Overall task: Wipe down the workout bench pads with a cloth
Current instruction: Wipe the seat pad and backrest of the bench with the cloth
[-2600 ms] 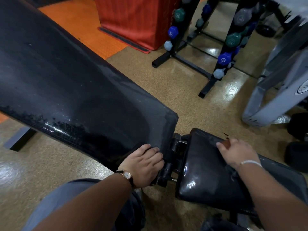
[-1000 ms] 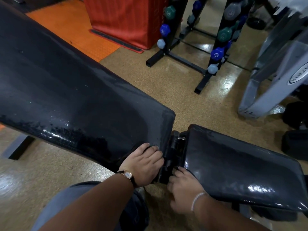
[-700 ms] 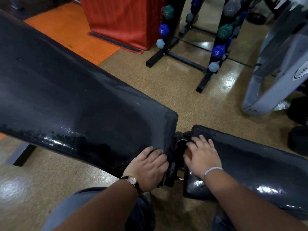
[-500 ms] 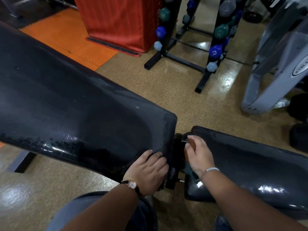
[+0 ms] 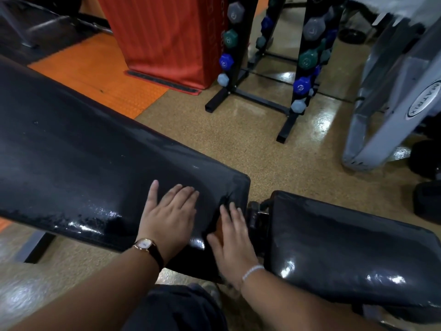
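Observation:
The long black back pad (image 5: 83,168) runs from the left to the middle, wet and glossy along its near edge. The shorter black seat pad (image 5: 346,240) lies to the right, past the hinge (image 5: 256,213). My left hand (image 5: 170,216) lies flat on the back pad with its fingers straight. My right hand (image 5: 235,242) presses on the back pad's end corner beside the hinge. A sliver of orange-brown cloth (image 5: 218,230) shows under it, between thumb and fingers; the rest of the cloth is hidden.
A black rack with several coloured dumbbells (image 5: 288,120) stands on the speckled floor beyond the bench. A red padded box (image 5: 164,39) sits on an orange mat (image 5: 95,75) behind. A grey machine frame (image 5: 381,103) and dark weights (image 5: 427,199) are at the right.
My left hand left the back pad's lower corner and now lies flat on top. My right hand crossed from the seat pad's end over the hinge onto the back pad's corner.

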